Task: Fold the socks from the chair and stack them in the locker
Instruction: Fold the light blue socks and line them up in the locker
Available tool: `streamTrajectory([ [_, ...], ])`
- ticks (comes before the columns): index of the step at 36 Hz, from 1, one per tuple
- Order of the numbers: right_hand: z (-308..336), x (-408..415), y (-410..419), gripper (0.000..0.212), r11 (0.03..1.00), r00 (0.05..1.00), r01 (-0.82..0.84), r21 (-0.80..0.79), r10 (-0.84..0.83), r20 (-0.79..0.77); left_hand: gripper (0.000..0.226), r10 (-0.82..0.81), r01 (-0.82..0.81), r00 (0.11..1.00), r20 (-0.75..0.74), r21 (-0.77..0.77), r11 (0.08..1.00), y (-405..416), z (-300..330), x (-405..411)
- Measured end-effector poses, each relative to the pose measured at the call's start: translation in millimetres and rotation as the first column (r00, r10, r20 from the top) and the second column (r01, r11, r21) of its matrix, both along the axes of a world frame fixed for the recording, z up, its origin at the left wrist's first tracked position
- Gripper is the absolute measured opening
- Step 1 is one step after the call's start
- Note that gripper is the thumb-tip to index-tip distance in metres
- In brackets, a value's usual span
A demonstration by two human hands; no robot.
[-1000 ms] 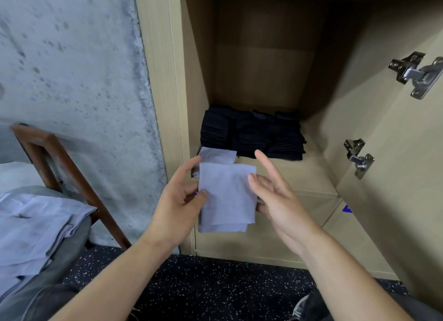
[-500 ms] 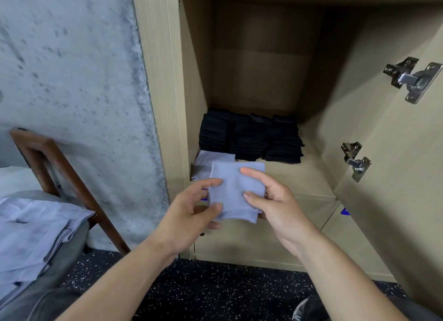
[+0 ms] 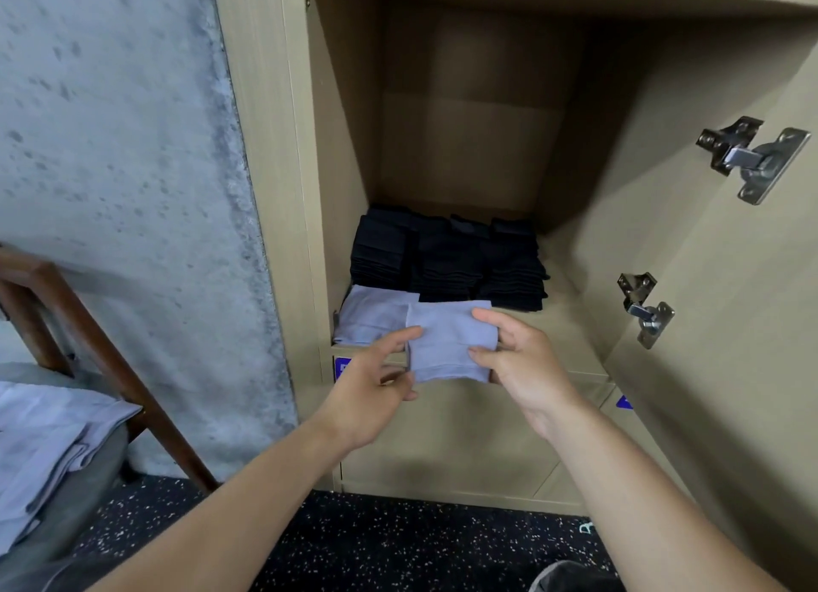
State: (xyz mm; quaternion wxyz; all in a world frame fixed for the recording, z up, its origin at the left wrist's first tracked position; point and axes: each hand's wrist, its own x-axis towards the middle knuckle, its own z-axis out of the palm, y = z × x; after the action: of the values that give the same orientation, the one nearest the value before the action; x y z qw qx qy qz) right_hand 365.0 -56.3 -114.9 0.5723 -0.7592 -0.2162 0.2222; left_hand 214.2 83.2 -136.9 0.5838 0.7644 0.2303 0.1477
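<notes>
Both hands clamped on folded lilac sock point(image 3: 449, 346): right hand point(image 3: 524, 361) pinched its right edge, left hand point(image 3: 376, 379) its left edge, held at locker point(image 3: 575, 326) shelf lip. Done: lilac stack point(image 3: 374, 315) started, black stacks point(image 3: 447, 255) behind. Left, prob: lilac socks point(image 3: 48, 432) on chair point(image 3: 88, 326).

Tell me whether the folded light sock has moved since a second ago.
Yes. The folded light sock, held in both hands, has moved up toward the locker shelf, closer to the black stack.

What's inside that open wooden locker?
Stacks of folded black socks at the back, a folded lilac sock in front. The held lilac sock hides part of the shelf edge.
</notes>
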Motion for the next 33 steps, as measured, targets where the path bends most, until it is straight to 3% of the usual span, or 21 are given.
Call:
streamTrajectory([
  [6,-17,27,11,0.057,0.998,1.000,0.000,-0.065,0.000,0.001,0.061,0.007,-0.008,0.999,-0.039,-0.010,1.000,11,-14,19],
  [13,-25,45,25,0.058,0.994,1.000,0.009,-0.106,-0.009,0.002,0.047,0.001,-0.001,1.000,0.021,-0.014,1.000,17,-27,28],
  [17,-27,55,29,0.059,0.992,1.000,0.018,-0.126,-0.020,-0.012,0.044,-0.030,0.027,0.999,0.037,0.087,0.996,13,-26,31],
  [19,-27,59,31,0.062,0.990,1.000,-0.005,-0.143,0.004,-0.007,0.044,-0.047,0.038,0.998,0.032,0.237,0.971,12,-25,29],
  [22,-24,67,28,0.069,0.971,0.994,-0.070,-0.230,0.087,0.069,0.048,-0.084,0.040,0.995,0.048,0.585,0.810,14,-32,31],
  [24,-22,71,22,0.073,0.942,0.971,-0.073,-0.327,0.143,0.194,0.052,-0.118,0.065,0.993,0.021,0.733,0.677,15,-38,33],
  [28,-25,70,9,0.074,0.848,0.836,-0.019,-0.529,0.303,0.457,0.052,-0.150,0.108,0.988,-0.034,0.846,0.521,8,-47,40],
  [33,-40,59,3,0.067,0.798,0.812,-0.104,-0.594,0.413,0.412,0.054,-0.129,0.208,0.977,-0.171,0.901,0.381,3,-55,45],
])
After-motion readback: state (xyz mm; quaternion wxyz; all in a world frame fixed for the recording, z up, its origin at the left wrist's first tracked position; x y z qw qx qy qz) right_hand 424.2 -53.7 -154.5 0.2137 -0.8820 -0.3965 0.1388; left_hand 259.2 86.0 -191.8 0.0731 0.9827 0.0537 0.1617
